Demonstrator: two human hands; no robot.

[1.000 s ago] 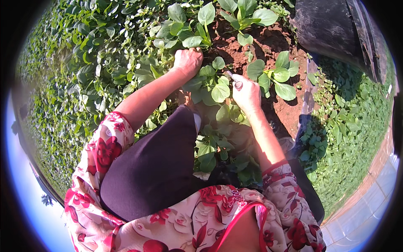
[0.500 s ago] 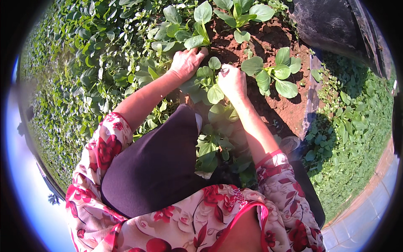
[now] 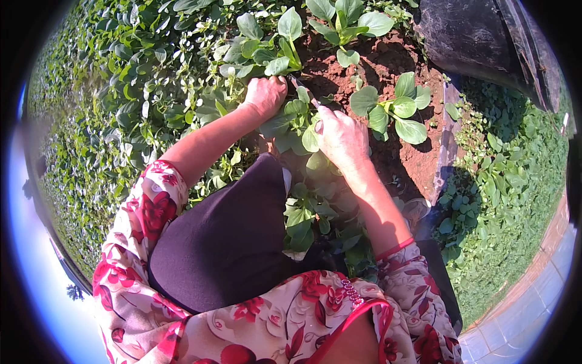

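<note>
My right hand is closed around a small knife, whose thin blade slants up and left to the soil beside the leafy greens. Close to the blade's tip, my left hand is curled shut low among the stems; what its fingers hold is hidden. Just above my left hand stands a broad-leaved green plant. Between my two hands grows another leafy plant. To the right of the knife hand, a third leafy plant stands in red soil.
A large black container lies at the far right. Dense low greenery covers the left, and more plants grow beyond a strip of edging on the right. My dark-trousered knee rises below my left arm.
My right hand has drawn back slightly down and to the right and turned, bringing the knife blade into view. My left hand has shifted slightly down and left, its fingers still curled.
</note>
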